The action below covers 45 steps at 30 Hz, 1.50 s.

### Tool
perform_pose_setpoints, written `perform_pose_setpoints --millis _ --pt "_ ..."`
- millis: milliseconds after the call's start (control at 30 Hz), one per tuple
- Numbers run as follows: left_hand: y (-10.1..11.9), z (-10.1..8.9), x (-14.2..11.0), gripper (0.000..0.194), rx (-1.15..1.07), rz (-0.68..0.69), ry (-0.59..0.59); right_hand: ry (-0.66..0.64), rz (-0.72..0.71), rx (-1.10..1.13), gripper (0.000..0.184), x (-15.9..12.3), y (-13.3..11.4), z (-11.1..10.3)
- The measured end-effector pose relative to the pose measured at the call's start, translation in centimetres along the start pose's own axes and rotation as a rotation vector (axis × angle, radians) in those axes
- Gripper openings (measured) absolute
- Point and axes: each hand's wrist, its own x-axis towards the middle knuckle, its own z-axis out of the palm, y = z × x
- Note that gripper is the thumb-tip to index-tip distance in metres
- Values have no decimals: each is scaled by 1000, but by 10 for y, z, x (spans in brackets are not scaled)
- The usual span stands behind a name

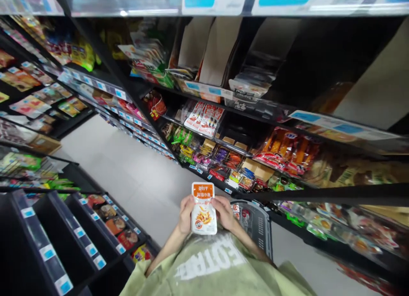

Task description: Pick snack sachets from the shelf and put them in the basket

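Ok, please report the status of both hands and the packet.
Left hand, right hand: holding opposite edges. Packet: printed face visible. Basket: on right side, not blocking packet.

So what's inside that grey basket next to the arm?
Inside the basket I can see some small packets with red and white on them. The right forearm covers part of the basket, so anything behind it is hidden.

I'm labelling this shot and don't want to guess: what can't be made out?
All in the head view:
Packet: back, turned away; finest print, too small.
Left hand and right hand: any fingertips behind the packet, which covers them.
Basket: part of its inside, behind the right arm.
Top price tag: upper part, cut by the top edge.
Lower-left shelf tag: writing, too small.
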Motion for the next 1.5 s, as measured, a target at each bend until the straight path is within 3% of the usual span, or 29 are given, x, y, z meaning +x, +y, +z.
perform_pose_setpoints --millis 100,333,600,967,1333,1500 --pt "-2 -2 -3 60 1 -7 -2 -1 59 13 49 -4 -1 3" --pt "-4 5 -2 53 -62 86 48 256 -27 54 36 -3 18 -2" --pt "-15 2 -3 53 -103 72 37 68 49 65 45 -8 16 -8" --pt "-16 11 3 54 -75 50 60 118 36 34 47 -8 12 -8" --pt "-23 13 9 50 -116 52 22 202 44 167 41 -2 25 -13" --pt "-18 12 7 46 -132 39 69 156 40 174 32 -2 37 -16"
